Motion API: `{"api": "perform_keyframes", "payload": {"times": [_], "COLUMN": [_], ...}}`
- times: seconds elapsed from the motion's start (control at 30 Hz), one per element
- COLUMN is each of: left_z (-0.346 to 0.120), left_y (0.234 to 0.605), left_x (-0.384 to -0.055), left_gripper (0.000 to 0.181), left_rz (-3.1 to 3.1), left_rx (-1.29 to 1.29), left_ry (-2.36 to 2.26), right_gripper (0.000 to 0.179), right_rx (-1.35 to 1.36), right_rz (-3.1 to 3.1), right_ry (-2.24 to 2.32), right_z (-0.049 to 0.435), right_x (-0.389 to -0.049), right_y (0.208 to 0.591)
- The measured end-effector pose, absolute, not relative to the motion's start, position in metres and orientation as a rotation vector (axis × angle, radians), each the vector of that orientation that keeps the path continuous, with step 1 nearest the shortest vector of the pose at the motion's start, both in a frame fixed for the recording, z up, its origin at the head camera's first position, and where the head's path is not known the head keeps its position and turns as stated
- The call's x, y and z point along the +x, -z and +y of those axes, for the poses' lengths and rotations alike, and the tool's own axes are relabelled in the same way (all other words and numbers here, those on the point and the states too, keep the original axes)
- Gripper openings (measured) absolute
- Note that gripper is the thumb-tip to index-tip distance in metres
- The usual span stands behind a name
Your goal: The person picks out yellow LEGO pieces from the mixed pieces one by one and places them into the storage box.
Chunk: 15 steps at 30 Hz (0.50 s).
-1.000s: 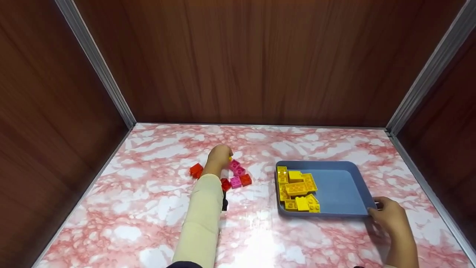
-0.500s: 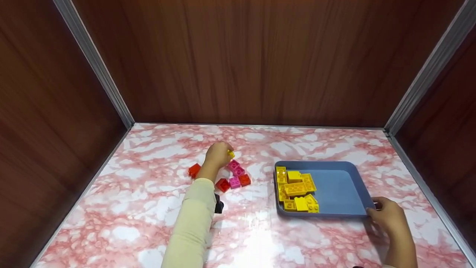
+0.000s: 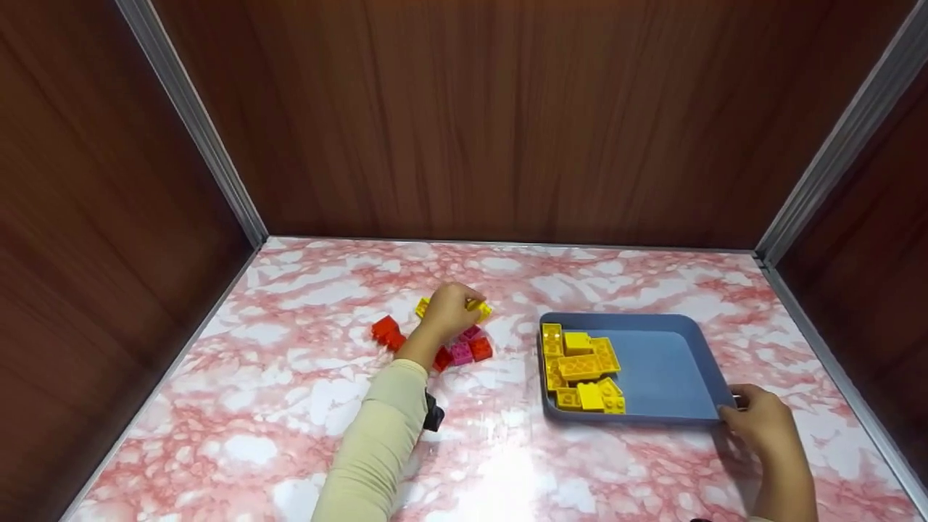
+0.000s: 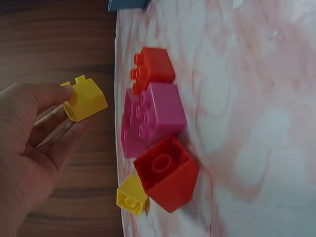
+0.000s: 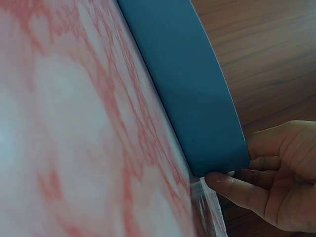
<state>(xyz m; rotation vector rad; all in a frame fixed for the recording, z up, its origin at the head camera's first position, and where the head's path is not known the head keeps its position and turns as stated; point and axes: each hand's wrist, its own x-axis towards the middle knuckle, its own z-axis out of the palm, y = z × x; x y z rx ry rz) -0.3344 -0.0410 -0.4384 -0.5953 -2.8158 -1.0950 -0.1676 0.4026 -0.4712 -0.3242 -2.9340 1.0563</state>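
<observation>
My left hand pinches a yellow toy brick between thumb and fingers, above the loose bricks. The left wrist view shows this yellow brick lifted clear of the table, studs upward. Beneath and around the hand lie pink bricks and red bricks, partly hidden by it. Another yellow brick rests just behind the hand. My right hand holds the near right corner of a blue-grey tray; in the right wrist view its fingers touch the tray's corner from below.
Several yellow bricks lie along the tray's left side. Red bricks sit left of the left forearm. The marbled table is bounded by wood-grain panels at the back and sides.
My left hand has lifted the yellow brick and moved right with it, over the pink bricks. Another yellow brick has come into sight behind it. The right hand stays at the tray.
</observation>
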Motion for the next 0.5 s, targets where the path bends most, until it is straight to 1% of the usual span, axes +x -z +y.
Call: {"api": "perform_keyframes", "payload": {"times": [0.5], "left_z": [0.0], "left_y": [0.441], "left_x": [-0.31], "left_gripper": [0.023], "left_rz": [-2.73], "left_rx": [-0.902], "left_ry": [0.975], "right_gripper": [0.049], "right_rx": [-0.296], "right_rz": [-2.928], "right_ry": [-1.038], "right_z": [0.403], "right_x": [-0.167], "right_y": [0.472]}}
